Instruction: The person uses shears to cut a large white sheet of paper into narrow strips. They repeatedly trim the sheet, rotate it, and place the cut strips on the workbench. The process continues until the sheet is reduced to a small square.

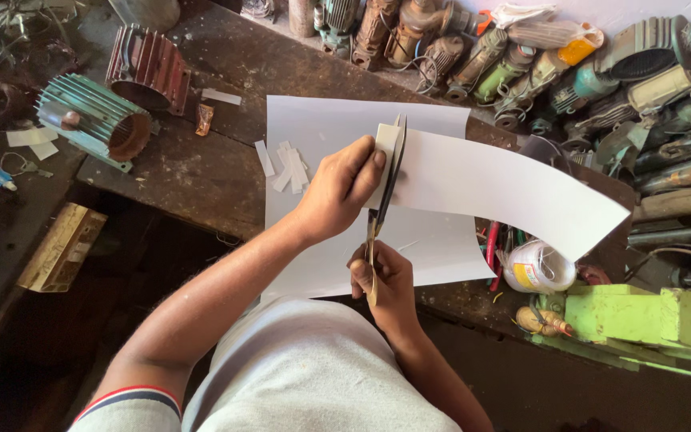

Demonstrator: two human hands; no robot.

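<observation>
My left hand (344,188) pinches the near end of a long white paper sheet (513,188) that curves off to the right above the bench. My right hand (381,280) grips the handles of a pair of scissors (385,196), whose blades point away from me and bite into the sheet beside my left fingers. A narrow strip of the paper (384,140) stands up next to the blades. Under both hands lies a second flat white sheet (321,128). Several cut paper strips (288,166) lie on it at the left.
A dark wooden bench (193,172) carries a teal motor housing (93,120) and a red one (147,68) at the left. Old motors and pumps (473,48) crowd the back and right. A white spool of thread (537,268) and a green vise (649,316) sit at the right.
</observation>
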